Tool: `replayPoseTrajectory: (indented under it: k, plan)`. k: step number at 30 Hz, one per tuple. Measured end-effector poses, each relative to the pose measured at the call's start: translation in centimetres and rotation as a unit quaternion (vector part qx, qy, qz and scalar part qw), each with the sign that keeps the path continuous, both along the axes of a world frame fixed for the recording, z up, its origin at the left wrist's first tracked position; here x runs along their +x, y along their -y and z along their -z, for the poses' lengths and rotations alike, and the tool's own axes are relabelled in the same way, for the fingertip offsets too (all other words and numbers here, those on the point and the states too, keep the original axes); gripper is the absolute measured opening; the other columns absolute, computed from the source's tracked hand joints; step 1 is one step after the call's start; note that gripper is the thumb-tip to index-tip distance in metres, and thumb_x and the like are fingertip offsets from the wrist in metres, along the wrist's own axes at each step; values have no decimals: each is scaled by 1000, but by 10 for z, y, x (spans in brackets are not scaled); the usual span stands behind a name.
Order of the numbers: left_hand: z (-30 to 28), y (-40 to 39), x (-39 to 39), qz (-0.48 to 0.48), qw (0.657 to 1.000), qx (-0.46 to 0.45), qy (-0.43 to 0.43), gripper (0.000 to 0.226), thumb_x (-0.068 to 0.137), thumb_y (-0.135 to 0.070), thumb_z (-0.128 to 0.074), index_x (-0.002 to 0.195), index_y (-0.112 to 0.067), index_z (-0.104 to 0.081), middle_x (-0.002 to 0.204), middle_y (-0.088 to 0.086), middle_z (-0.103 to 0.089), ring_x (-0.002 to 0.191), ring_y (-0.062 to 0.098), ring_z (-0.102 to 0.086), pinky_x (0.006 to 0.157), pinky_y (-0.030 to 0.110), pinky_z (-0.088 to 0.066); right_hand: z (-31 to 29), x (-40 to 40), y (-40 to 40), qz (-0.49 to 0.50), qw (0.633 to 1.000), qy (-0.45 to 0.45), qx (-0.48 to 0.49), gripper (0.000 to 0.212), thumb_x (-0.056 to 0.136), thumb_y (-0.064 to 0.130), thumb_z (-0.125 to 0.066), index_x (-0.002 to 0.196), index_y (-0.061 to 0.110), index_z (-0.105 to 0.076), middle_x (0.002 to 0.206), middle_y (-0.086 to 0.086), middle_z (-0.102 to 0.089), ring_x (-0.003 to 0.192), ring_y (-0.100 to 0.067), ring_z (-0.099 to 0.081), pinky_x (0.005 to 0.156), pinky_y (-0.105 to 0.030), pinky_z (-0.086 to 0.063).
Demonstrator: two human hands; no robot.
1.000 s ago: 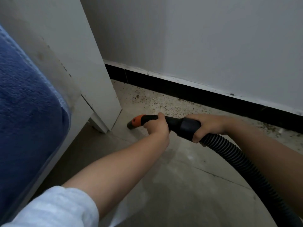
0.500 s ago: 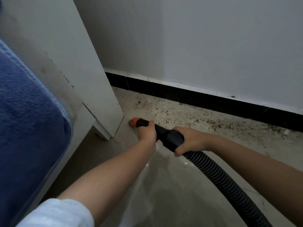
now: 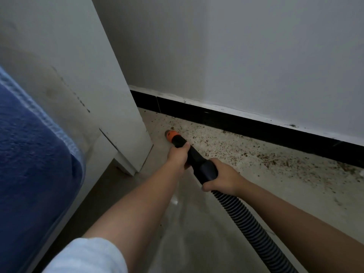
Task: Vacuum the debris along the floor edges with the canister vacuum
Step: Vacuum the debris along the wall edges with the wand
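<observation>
The fingers of the left hand (image 3: 178,157) are curled round the black nozzle (image 3: 194,155), just behind its orange tip (image 3: 171,134). The right hand (image 3: 223,177) grips the thicker black collar at the rear of that same nozzle, fingers wrapped under it and the thumb lying along the near side. From under the right hand the ribbed black hose (image 3: 250,227) runs back toward the person and out of the bottom of the view.

The orange tip sits low at the floor (image 3: 197,223), just beside the corner of the white cabinet (image 3: 110,95) and a short way out from the black baseboard (image 3: 236,120). Brown debris (image 3: 246,152) is scattered in a band along the foot of that baseboard, starting next to the tip and running away from the cabinet to the right edge of the view, thickest near the baseboard itself. The tiles on the near side of the nozzle look smooth and glossy.

A pale sleeve (image 3: 86,257) covers the upper left arm. On the far side of the cabinet from the debris, a blue fleecy blanket (image 3: 31,164) hangs over a white frame. Above the baseboard rises a plain grey-white wall (image 3: 256,56).
</observation>
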State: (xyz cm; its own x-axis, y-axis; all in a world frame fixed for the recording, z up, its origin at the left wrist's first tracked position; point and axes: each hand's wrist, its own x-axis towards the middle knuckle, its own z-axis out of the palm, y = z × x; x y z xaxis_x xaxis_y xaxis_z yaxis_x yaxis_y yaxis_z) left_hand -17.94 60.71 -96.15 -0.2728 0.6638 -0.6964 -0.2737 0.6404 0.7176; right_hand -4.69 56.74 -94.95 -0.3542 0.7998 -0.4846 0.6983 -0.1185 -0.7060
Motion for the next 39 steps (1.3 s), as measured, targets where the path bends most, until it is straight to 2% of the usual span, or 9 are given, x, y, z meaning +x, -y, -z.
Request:
replayPoseTrajectory:
  k: [6,13,15,17,20,29,32,36,39]
  plan:
    - [8,-16,4,12,999,14,36,41,95,-18,-51,131,-2,-42,127,19,-52,114,35,-53,90,42,-48,12,8,-12,24,1000,-12,11,53,69,22,-76,109,23,-41,92,8,-50,76,-4,-51,56,-16,-39]
    - [9,-31,8,11,998,24,49,43,96,-24,-48,133,-2,-43,124,17,-55,106,31,-56,83,38,-50,11,10,-37,35,999,-11,15,54,67,20,-77,109,23,-43,97,2,-53,83,-15,-55,62,-20,-44]
    - [6,-35,9,11,998,21,64,41,97,-25,-47,130,-1,-45,122,17,-56,103,30,-56,80,37,-48,9,9,-45,40,999,-15,8,60,58,26,-78,108,23,-44,98,1,-54,83,-14,-55,63,-21,-45]
    - [4,-41,9,14,997,18,73,42,96,-24,-48,131,-1,-44,124,18,-56,108,32,-56,80,36,-48,8,8,-51,45,999,-17,4,66,48,35,-69,107,24,-44,96,2,-53,82,-13,-54,63,-22,-45]
    - [1,-49,7,16,996,17,81,45,96,-23,-49,134,0,-41,127,19,-54,112,33,-54,80,36,-48,8,5,-57,54,998,-24,1,66,45,34,-64,107,23,-44,92,6,-52,79,-10,-53,59,-20,-43]
    - [-5,-59,0,2,997,26,71,43,96,-24,-48,133,-1,-41,125,18,-54,111,33,-55,83,36,-50,5,-2,-75,47,998,-34,-12,63,44,31,-64,104,23,-47,91,6,-54,77,-8,-54,56,-20,-41]
    - [-1,-54,-1,-7,999,21,48,43,95,-27,-49,131,-4,-44,113,13,-57,102,29,-58,88,38,-51,1,-1,-76,28,998,-39,-33,59,46,28,-67,101,25,-47,91,4,-55,78,-9,-56,58,-20,-43]
    - [-4,-38,0,-30,997,20,67,37,96,-26,-48,128,-6,-45,106,10,-57,93,24,-57,81,34,-51,-7,7,-74,-21,998,-26,-49,55,53,26,-73,102,26,-48,97,2,-56,85,-12,-57,70,-23,-49]
    - [-8,-30,0,-51,995,24,82,33,96,-26,-47,124,-7,-47,97,8,-57,90,23,-57,80,34,-50,-15,8,-74,-38,996,-39,-65,51,63,17,-77,105,23,-48,94,2,-56,79,-13,-57,66,-23,-49]
